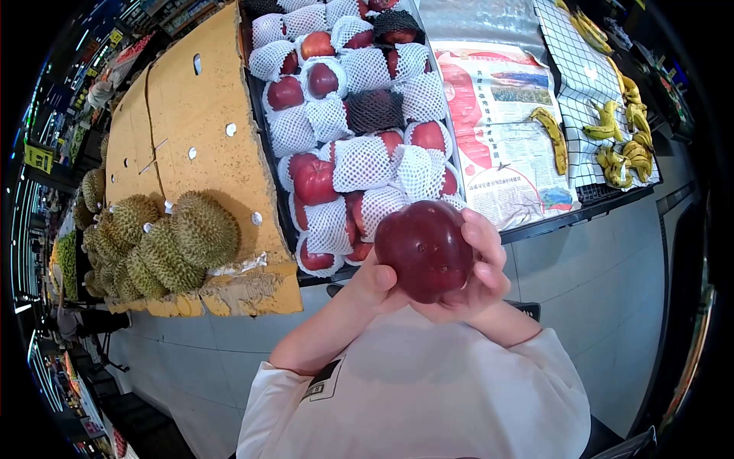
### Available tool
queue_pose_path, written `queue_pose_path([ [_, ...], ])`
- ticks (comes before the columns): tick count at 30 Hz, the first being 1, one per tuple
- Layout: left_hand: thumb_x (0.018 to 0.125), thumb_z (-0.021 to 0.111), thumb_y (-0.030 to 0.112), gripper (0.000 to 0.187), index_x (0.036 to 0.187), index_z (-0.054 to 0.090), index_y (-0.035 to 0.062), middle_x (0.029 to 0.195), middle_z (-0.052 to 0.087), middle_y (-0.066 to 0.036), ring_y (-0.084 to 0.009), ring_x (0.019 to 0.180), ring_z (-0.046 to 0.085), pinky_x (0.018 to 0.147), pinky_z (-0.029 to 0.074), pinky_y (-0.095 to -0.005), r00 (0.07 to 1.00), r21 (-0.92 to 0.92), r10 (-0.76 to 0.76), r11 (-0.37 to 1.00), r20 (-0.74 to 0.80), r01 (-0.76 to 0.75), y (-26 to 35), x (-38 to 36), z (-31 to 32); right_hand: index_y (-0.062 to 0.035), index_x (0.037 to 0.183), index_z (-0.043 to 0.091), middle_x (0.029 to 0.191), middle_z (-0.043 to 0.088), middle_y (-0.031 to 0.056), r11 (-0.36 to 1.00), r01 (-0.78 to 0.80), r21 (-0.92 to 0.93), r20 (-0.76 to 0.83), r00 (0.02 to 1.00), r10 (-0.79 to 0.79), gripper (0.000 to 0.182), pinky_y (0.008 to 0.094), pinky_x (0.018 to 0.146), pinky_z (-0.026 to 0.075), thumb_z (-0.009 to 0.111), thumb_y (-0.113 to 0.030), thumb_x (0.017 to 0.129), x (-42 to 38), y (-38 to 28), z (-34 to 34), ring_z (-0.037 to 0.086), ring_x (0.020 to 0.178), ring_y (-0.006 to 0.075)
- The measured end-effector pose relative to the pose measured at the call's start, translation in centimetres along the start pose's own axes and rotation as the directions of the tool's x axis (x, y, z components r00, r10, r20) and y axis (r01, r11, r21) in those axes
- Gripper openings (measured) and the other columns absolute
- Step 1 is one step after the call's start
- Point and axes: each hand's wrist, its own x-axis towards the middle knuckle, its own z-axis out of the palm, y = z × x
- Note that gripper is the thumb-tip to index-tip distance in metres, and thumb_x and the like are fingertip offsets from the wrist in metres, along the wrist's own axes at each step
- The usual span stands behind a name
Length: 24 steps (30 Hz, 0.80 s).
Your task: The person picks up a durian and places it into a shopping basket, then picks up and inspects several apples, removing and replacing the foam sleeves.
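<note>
A large dark red apple (425,251) is held up close to the camera, in front of my chest. My left hand (483,268) wraps its fingers round the right side of the apple. From the other side my right hand (376,284) grips it, thumb against the lower left of the skin. Behind it lies a tray of red apples (314,181), many in white foam net sleeves (359,163) and a few in black ones (374,111). The held apple has no sleeve and hides part of the tray's near edge.
Spiky durians (202,229) are piled on a yellow cardboard sheet (183,99) to the left. Newspaper (497,145) with one spotted banana (552,141) covers the stand to the right, beside more bananas (634,153) on checked cloth. Grey floor tiles (589,252) show below. A person stands far left.
</note>
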Motion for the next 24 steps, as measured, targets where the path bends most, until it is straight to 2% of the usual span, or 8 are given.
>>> queue_pose_path([
  [2,0.070,0.090,0.031,0.095,0.145,0.037,0.0080,0.142,0.046,-0.011,-0.0276,0.132,0.047,0.107,0.046,-0.0445,0.997,-0.119,0.075,0.990,0.024,-0.071,-1.0,0.2,-0.6,-0.0143,0.141,0.032,0.138,0.046,0.0223,0.998,0.063,0.012,-0.090,0.994,-0.062,0.090,0.0514,0.095,0.051,0.087,-0.023,0.070,-0.2,0.2,0.5,0.050,0.123,0.0455],
  [6,0.067,0.092,0.025,0.100,0.146,0.033,0.0094,0.141,0.046,-0.011,-0.0275,0.133,0.047,0.107,0.046,-0.0439,0.987,-0.082,0.157,0.985,0.044,-0.153,-0.5,0.8,-0.7,-0.0129,0.143,0.029,0.141,0.042,0.0255,0.994,0.074,0.080,-0.112,0.992,-0.065,0.092,0.0525,0.101,0.046,0.085,-0.025,0.071,-1.2,0.7,0.4,0.047,0.127,0.0471],
  [8,0.066,0.091,0.019,0.102,0.147,0.030,0.0104,0.140,0.046,-0.012,-0.0272,0.133,0.047,0.106,0.045,-0.0426,0.981,0.239,0.194,0.953,-0.008,-0.187,0.5,0.7,-0.3,-0.0106,0.145,0.025,0.146,0.035,0.0290,0.893,-0.213,0.396,0.013,0.974,0.226,0.092,0.0534,0.109,0.038,0.081,-0.029,0.075,-1.8,0.7,-0.9,0.043,0.133,0.0466],
  [9,0.066,0.091,0.019,0.102,0.147,0.030,0.0104,0.140,0.046,-0.012,-0.0272,0.133,0.047,0.106,0.045,-0.0426,0.981,0.237,0.196,0.953,-0.011,-0.188,0.9,0.7,-0.2,-0.0106,0.145,0.025,0.146,0.035,0.0290,0.892,-0.216,0.396,0.017,0.973,0.228,0.092,0.0534,0.109,0.038,0.081,-0.029,0.075,-1.9,0.7,-1.1,0.043,0.133,0.0466],
  [11,0.065,0.089,0.013,0.101,0.145,0.028,0.0100,0.140,0.044,-0.012,-0.0265,0.133,0.046,0.106,0.044,-0.0411,0.967,0.527,0.250,0.817,0.040,-0.233,1.2,0.8,-0.2,-0.0085,0.147,0.020,0.148,0.030,0.0309,0.768,-0.406,0.495,0.071,0.900,0.430,0.093,0.0536,0.112,0.031,0.077,-0.035,0.079,-2.1,0.8,-1.4,0.040,0.135,0.0445],
  [15,0.064,0.088,0.010,0.101,0.142,0.025,0.0097,0.141,0.043,-0.013,-0.0256,0.133,0.045,0.107,0.043,-0.0403,0.941,0.716,0.329,0.639,0.075,-0.280,0.9,1.0,-0.3,-0.0055,0.148,0.017,0.150,0.029,0.0282,0.617,-0.537,0.575,0.151,0.811,0.565,0.097,0.0507,0.112,0.033,0.077,-0.040,0.080,-1.6,0.5,-2.0,0.039,0.137,0.0390],
  [17,0.063,0.089,0.011,0.101,0.140,0.024,0.0109,0.141,0.042,-0.013,-0.0248,0.134,0.045,0.107,0.042,-0.0400,0.921,0.823,0.318,0.444,0.224,-0.353,0.9,1.4,-0.5,-0.0047,0.148,0.017,0.151,0.029,0.0277,0.595,-0.546,0.590,0.198,0.812,0.548,0.097,0.0497,0.112,0.033,0.077,-0.040,0.080,-1.5,0.9,-2.4,0.039,0.138,0.0374],
  [24,0.060,0.091,0.015,0.098,0.139,0.033,0.0098,0.142,0.041,-0.013,-0.0239,0.133,0.045,0.107,0.043,-0.0404,0.941,0.822,0.306,0.492,0.146,-0.288,0.7,1.2,0.1,-0.0043,0.150,0.021,0.153,0.029,0.0244,0.543,-0.586,0.601,0.391,0.809,0.440,0.104,0.0451,0.112,0.036,0.085,-0.034,0.072,-1.3,2.2,-4.1,0.041,0.138,0.0317],
])
